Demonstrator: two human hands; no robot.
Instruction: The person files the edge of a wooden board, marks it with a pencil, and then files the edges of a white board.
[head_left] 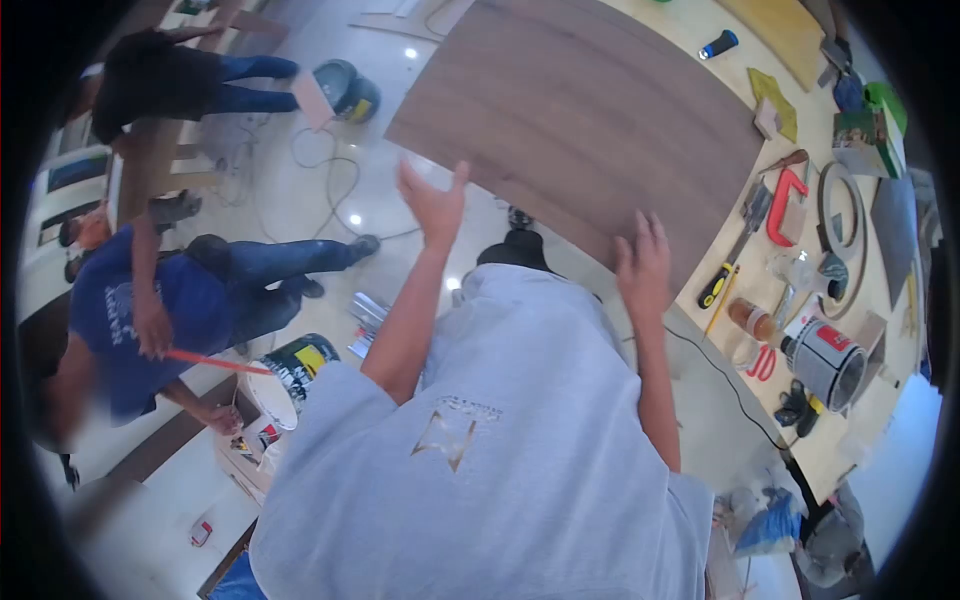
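In front of me a wide brown wood-grain board [590,110] lies partly over the workbench, its near edge towards my body. My left hand [435,205] is raised just off the board's near left corner, fingers and thumb spread, holding nothing. On the board's near right part, my right hand [643,262] lies with its fingers stretched out, seemingly touching the surface. To the right of that hand are a yellow-and-black handled tool [715,287], a pencil [722,300] and a red clamp [787,207].
The pale bench [690,290] also carries a metal can [828,365], an amber bottle [752,318], red-handled scissors [762,363] and ring-shaped pieces [842,215]. At left, a person in blue [170,310] holds a red stick by a paint bucket [300,370]. Cables [330,160] cross the floor.
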